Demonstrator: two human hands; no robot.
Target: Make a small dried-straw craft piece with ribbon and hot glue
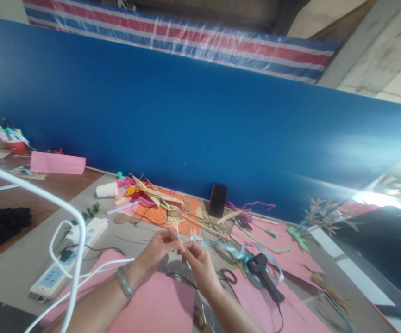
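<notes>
My left hand, with a grey-green bangle on its wrist, is closed in a pinch at the centre of the table. My right hand pinches right beside it, and the fingertips nearly meet. Between them is a light blue ribbon, which trails off to the right towards loose loops around a black hot glue gun. Just above the fingertips rises a small pale, splayed piece, too blurred to name. Fingers hide most of the ribbon where it is gripped.
White cables cross the left side near a power strip. Pink sheets lie under my forearms. A black phone leans against the blue partition. Craft sticks, pipe cleaners and a white cup clutter the back.
</notes>
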